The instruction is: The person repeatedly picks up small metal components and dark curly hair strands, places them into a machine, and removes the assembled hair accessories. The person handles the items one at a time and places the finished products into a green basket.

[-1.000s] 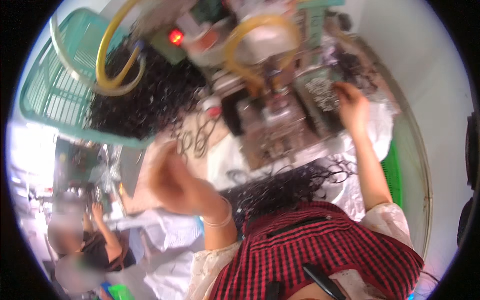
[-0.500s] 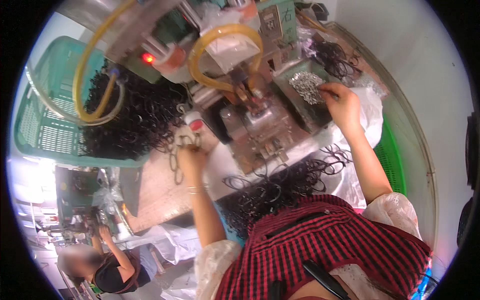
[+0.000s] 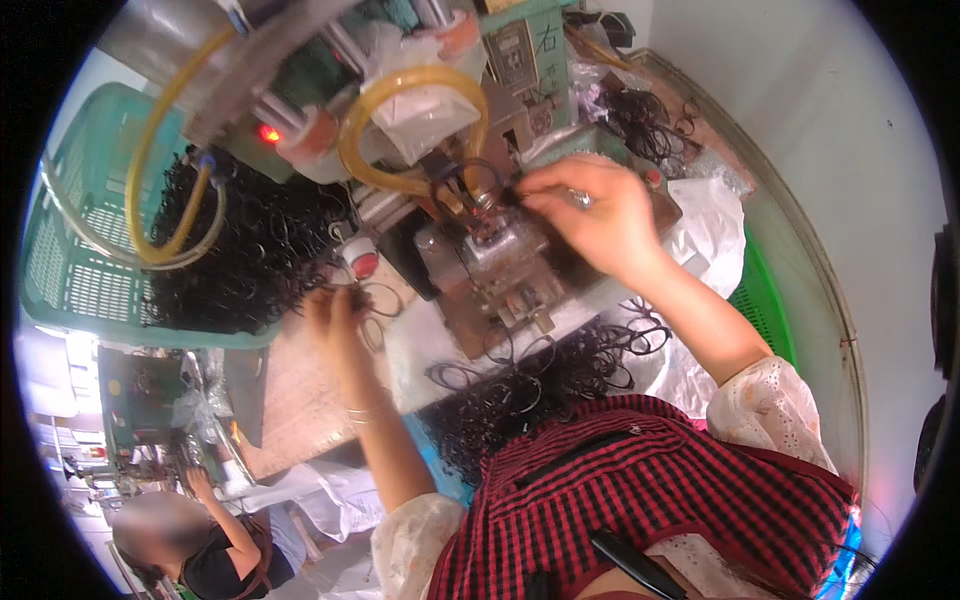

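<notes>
My right hand (image 3: 605, 215) reaches in from the right to the press (image 3: 495, 245). Its thumb and fingers are pinched, and a thin black loop (image 3: 463, 190) at the press head meets the fingertips; the contact is blurred. On the left my left hand (image 3: 338, 325) is low over the table, fingers curled down at the edge of the black loop pile (image 3: 250, 240). A few separate black loops (image 3: 380, 300) show right beside those fingers, and the grip is partly smeared. Most of the metal tray (image 3: 590, 140) is hidden behind my right hand.
A green basket (image 3: 100, 210) holds the loop pile. More black loops (image 3: 530, 385) lie before me at the table edge. A red button (image 3: 363, 262) stands left of the press, with yellow hoses (image 3: 350, 130) above. A co-worker (image 3: 240, 550) sits at lower left.
My right hand has moved left from the tray of small silver pieces to the press, where a black loop now shows. My left hand has shifted slightly left toward the loop pile.
</notes>
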Demonstrator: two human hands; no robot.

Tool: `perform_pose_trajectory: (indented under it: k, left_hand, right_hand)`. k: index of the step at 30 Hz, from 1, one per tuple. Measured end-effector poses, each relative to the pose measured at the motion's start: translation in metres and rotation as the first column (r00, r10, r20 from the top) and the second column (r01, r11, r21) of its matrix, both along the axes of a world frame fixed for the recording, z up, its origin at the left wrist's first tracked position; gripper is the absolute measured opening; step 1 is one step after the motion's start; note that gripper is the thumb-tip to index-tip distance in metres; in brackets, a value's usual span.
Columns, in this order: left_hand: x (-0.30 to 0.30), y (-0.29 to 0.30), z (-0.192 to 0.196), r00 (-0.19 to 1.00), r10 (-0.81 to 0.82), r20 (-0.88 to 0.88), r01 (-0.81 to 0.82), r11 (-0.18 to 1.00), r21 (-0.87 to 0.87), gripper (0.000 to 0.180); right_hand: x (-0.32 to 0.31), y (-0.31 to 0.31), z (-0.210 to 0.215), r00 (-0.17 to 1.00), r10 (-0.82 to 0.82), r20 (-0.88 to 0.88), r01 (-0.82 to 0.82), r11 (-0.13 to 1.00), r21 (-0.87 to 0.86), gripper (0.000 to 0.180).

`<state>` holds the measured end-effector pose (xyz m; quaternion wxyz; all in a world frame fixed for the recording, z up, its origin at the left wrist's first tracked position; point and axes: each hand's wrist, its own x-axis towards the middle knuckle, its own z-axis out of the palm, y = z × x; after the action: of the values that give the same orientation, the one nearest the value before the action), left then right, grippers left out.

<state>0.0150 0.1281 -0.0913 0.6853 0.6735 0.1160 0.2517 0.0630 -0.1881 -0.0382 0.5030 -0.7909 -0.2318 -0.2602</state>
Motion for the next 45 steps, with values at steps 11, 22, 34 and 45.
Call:
perform_pose_trajectory:
  k: [11,22,34,45]
  left_hand:
    - [-0.014,-0.056,0.056,0.829,-0.089,0.552,0.034,0.993,0.11,0.01]
    - [-0.014,-0.089,0.105,0.797,-0.132,0.59,0.043,0.986,0.162,0.014]
    - [-0.03,-0.094,0.106,0.844,-0.087,0.53,-0.035,0.976,0.217,0.006]
    - [-0.009,-0.135,0.083,0.897,-0.28,0.341,0.144,0.916,0.375,0.017]
  right_hand:
    - [-0.007,0.034,-0.014,0.834,0.388,-0.391,-0.091,0.797,0.597,0.039]
    - [-0.018,0.051,-0.012,0.807,0.472,-0.355,0.001,0.6,0.8,0.041]
    - [-0.055,0.049,0.015,0.8,0.456,-0.39,-0.031,0.681,0.732,0.049]
    - [0.031,-0.061,-0.098,0.863,-0.492,0.113,0.489,0.76,-0.428,0.018]
